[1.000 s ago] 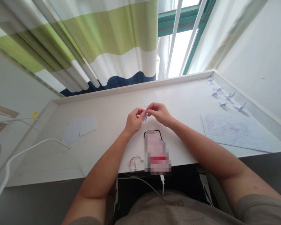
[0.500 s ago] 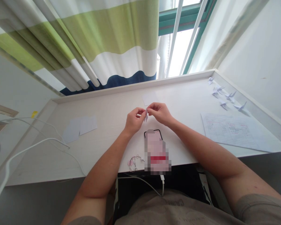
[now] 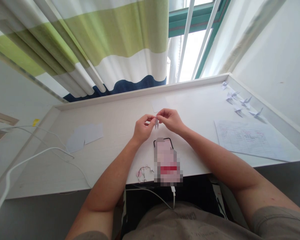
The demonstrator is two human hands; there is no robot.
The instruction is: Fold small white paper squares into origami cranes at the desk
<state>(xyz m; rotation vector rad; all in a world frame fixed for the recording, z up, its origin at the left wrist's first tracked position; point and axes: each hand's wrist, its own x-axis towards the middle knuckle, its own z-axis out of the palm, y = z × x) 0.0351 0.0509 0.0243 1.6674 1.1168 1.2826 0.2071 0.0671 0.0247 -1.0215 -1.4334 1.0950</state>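
A small piece of folded white paper [image 3: 156, 124] is pinched between my two hands over the middle of the desk, its pointed ends hanging down. My left hand [image 3: 143, 127] grips it from the left with thumb and forefinger. From the right, the fingertips of my right hand [image 3: 170, 119] close on its top. The fingertips hide part of the folds. Just beyond my hands lies a square of white paper [image 3: 159, 105], and nearer to me is a phone [image 3: 166, 160] with a blurred screen.
Several folded paper cranes [image 3: 245, 101] stand at the desk's back right, behind a written sheet [image 3: 247, 140]. Loose white papers [image 3: 93, 133] lie on the left, near white cables [image 3: 40, 152]. A beaded phone charm [image 3: 141, 174] rests by the front edge of the desk [image 3: 115, 160].
The folded paper has turned slightly between my fingertips, and its two hanging points show more plainly. My hands have barely moved.
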